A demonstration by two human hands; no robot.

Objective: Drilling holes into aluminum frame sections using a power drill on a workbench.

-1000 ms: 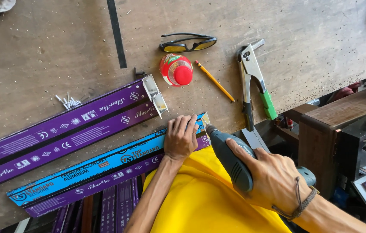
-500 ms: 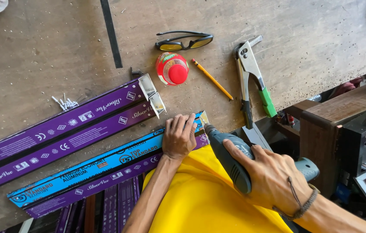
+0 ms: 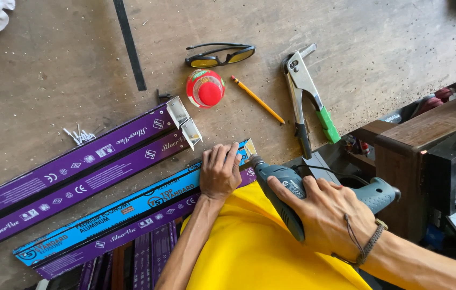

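My left hand (image 3: 220, 173) presses flat on a blue-wrapped aluminium profile (image 3: 104, 214) lying at the near edge of the worn wooden bench (image 3: 51, 80). My right hand (image 3: 324, 215) grips a grey-green electric drill (image 3: 292, 193). Its bit end points at the right end of the blue profile, just beside my left fingers. Two purple-wrapped profiles (image 3: 72, 172) lie parallel behind the blue one, and another purple one (image 3: 131, 236) sits in front of it. My yellow shirt hides the bench edge below.
Further back lie yellow-lensed safety glasses (image 3: 220, 55), a red round container (image 3: 205, 88), an orange pencil (image 3: 257, 99), a hand riveter with green grip (image 3: 308, 99) and several loose rivets (image 3: 80, 135). A dark strip (image 3: 129, 45) crosses the bench. A wooden block (image 3: 426, 139) stands at right.
The view has shifted slightly. My left hand stays pressed on the blue profile, and the drill has edged closer to the profile's right end.
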